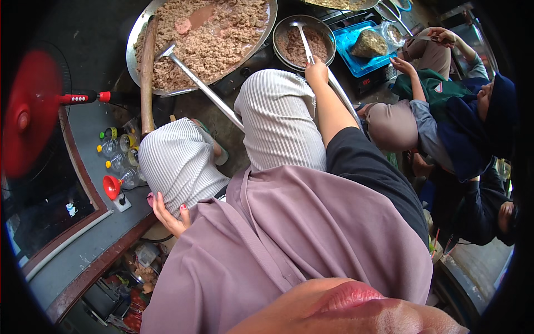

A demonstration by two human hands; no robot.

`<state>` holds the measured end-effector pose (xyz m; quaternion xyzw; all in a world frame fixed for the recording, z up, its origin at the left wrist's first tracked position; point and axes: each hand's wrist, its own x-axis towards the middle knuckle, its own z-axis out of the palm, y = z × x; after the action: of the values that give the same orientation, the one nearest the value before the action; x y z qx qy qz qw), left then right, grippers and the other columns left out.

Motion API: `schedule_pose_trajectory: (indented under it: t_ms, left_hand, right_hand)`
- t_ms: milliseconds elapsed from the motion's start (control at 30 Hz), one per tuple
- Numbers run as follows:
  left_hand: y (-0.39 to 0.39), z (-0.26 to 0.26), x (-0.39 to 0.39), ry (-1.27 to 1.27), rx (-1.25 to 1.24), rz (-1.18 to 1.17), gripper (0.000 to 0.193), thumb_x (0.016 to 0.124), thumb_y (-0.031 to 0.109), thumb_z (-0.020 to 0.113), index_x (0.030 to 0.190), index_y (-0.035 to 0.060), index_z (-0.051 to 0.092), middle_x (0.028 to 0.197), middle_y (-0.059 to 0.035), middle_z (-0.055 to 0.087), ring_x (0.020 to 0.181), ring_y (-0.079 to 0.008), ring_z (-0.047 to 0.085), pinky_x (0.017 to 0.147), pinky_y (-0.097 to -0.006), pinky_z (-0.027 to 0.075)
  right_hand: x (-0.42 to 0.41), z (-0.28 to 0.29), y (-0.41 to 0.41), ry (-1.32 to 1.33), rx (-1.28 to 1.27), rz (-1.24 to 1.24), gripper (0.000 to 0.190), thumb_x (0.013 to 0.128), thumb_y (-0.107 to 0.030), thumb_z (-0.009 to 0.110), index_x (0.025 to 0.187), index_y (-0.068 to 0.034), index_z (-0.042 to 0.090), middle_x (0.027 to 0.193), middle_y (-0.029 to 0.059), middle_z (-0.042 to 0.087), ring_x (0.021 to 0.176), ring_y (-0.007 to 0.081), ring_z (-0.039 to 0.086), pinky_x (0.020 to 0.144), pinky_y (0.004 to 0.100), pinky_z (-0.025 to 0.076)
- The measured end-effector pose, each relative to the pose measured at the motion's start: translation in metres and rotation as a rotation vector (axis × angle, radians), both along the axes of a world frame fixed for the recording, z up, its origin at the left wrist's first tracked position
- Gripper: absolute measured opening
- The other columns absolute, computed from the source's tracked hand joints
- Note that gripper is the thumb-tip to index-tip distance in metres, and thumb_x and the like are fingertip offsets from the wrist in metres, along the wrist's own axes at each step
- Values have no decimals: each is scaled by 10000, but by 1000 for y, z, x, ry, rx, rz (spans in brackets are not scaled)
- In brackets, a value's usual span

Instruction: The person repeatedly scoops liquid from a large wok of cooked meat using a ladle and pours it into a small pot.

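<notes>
My right hand [317, 72] grips the long metal handle of a spatula [306, 44]. The spatula's head rests in a small round metal pan [332, 46], on a brown crumbly food mixture [288, 44]. My left hand [173, 219] lies on my left thigh with its fingers apart. By its fingertips is a small pink thing [150, 199], too small to tell. Ahead of my knees stands a very wide metal pan [132, 54] of similar crumbly food [204, 54]. A wooden paddle [147, 79] leans across its left side, and a second long-handled metal spatula [196, 77] slants out over its near rim.
To the right, a blue tray [344, 46] with bagged food [369, 44] sits on a digital scale [367, 83]. A co-worker [442, 96] sits beside it, holding a thin utensil. At left are a red fan [31, 115], several plastic bottles [119, 160] and a red funnel [112, 186].
</notes>
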<state>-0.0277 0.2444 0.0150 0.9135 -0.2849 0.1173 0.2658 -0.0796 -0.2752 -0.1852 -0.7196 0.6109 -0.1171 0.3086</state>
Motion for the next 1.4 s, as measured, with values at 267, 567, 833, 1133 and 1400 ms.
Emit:
schedule_pose_trajectory:
  t_ms: [267, 567, 833, 1133, 1400]
  left_hand:
    - [-1, -3, 2, 5, -30, 39, 632, 756, 351, 567, 1272, 21, 411, 1254, -225, 387, 1185, -380, 364, 985, -456, 281]
    - [-2, 0, -1, 24, -26, 53, 632, 754, 343, 561, 1275, 19, 409, 1258, -221, 385, 1189, -377, 360, 988, -449, 278]
    - [8, -7, 2, 1, 0, -14, 623, 764, 315, 559, 1270, -12, 400, 1268, -221, 375, 1234, -381, 317, 1013, -470, 247]
    - [5, -8, 8, -28, -16, 11, 633, 788, 361, 543, 1285, 1, 391, 1282, -231, 367, 1214, -369, 342, 1002, -455, 258]
    - [8, -6, 1, -22, 11, 3, 628, 786, 355, 545, 1284, 3, 393, 1282, -230, 370, 1213, -371, 344, 1002, -455, 259]
  right_hand:
    - [-81, -17, 35, 248, -61, 86, 382, 810, -226, 566, 1190, -249, 536, 1046, 128, 609, 949, 305, 588, 792, 411, 473]
    - [-67, -6, 12, -39, -209, -29, 310, 795, -210, 569, 1103, -181, 591, 905, 177, 623, 860, 339, 599, 739, 429, 464]
    - [-28, 11, -7, 23, -72, -98, 279, 819, -220, 539, 1088, -170, 593, 916, 145, 634, 885, 316, 607, 758, 421, 480]
    - [-93, -25, 53, 81, 56, -76, 363, 833, -247, 526, 1193, -199, 538, 965, 178, 618, 899, 336, 598, 776, 420, 469]
    - [-63, -25, 14, -212, -191, -109, 283, 803, -211, 566, 1072, -134, 607, 895, 182, 631, 853, 339, 606, 752, 413, 467]
